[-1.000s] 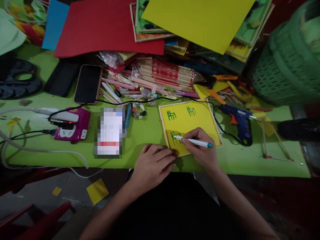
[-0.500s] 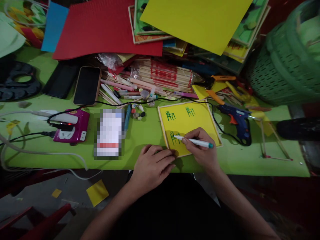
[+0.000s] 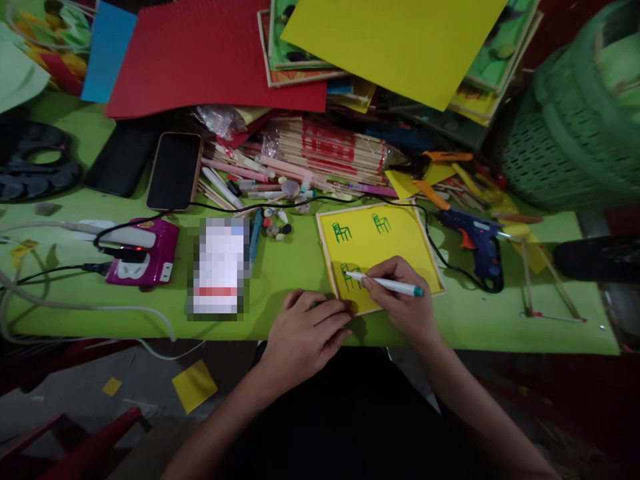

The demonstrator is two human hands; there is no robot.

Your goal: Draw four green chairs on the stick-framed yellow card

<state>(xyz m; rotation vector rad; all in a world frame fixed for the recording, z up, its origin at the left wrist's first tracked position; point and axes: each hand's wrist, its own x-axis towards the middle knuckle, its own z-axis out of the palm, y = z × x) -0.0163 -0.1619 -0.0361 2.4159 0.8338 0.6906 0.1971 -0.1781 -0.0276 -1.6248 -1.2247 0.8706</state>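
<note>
A yellow sheet [image 3: 400, 243] edged with thin sticks lies on the green table, tilted slightly. Three small green chair drawings show on it, two along the top and one at lower left. My right hand [image 3: 403, 297] holds a white marker [image 3: 395, 285] with a green end, its tip on the lower left drawing. My left hand [image 3: 310, 330] rests at the sheet's lower left corner, fingers bent and close together; whether they pinch the edge is hidden.
A blue glue gun [image 3: 477, 243] with its black cable lies right of the sheet, beside a green basket [image 3: 570, 133]. Left are a lit phone [image 3: 219, 267], a pink power strip [image 3: 163, 257] and a dark phone [image 3: 175, 170]. Sticks [image 3: 325, 147] and pens lie behind.
The marker and my right hand have shifted very slightly left. My left hand stays where it was.
</note>
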